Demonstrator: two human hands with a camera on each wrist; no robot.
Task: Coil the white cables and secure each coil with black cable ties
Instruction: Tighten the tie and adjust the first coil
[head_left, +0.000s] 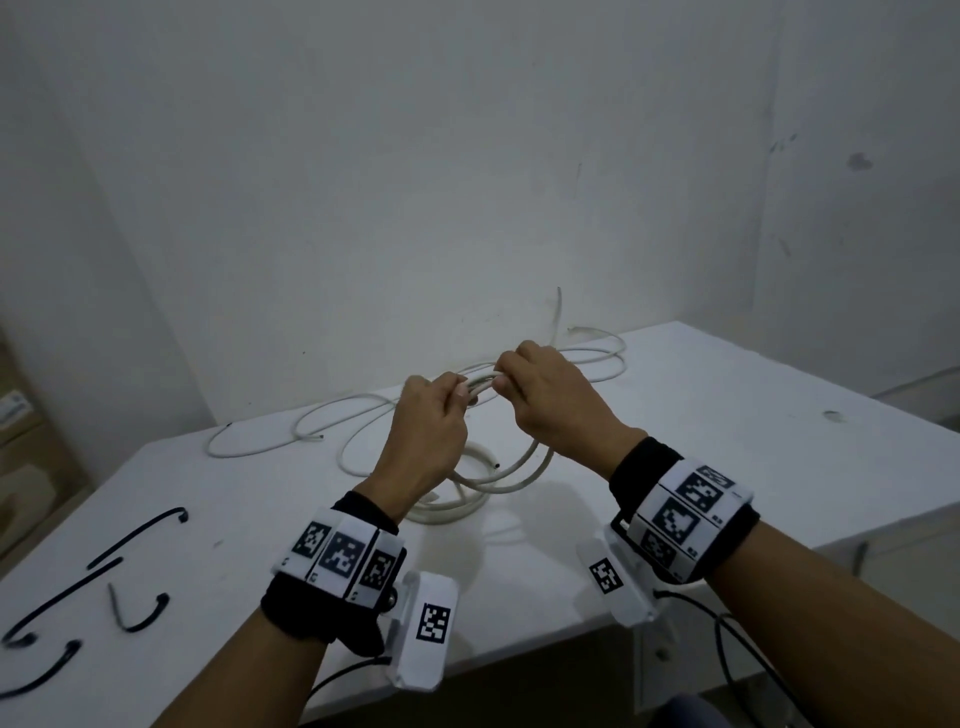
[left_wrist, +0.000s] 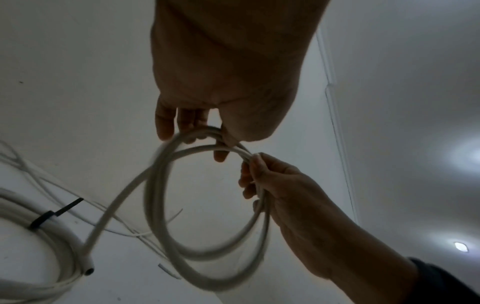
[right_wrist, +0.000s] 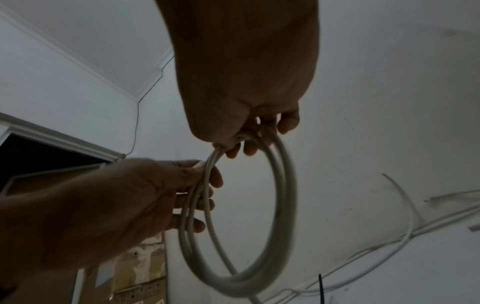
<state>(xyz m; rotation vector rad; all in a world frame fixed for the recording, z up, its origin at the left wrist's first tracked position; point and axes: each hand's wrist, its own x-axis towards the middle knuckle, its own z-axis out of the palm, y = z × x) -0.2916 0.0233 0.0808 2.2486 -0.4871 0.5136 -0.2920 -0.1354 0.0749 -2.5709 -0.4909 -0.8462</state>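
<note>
Here, above the white table (head_left: 727, 415), your left hand (head_left: 426, 431) and right hand (head_left: 550, 400) both grip the top of a white cable coil (head_left: 514, 467) held in the air; loose black cable ties (head_left: 137, 535) lie at the table's near left, more white cable (head_left: 597, 358) behind.

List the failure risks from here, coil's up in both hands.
1. The coil is untied and held only where the left hand and right hand grip it close together at the top; its free end hangs loose, so loops may spring open.
2. The spare black cable ties lie at the table's near-left, so fetching one leaves a one-handed hold.
3. The loose white cables behind could snag.
</note>
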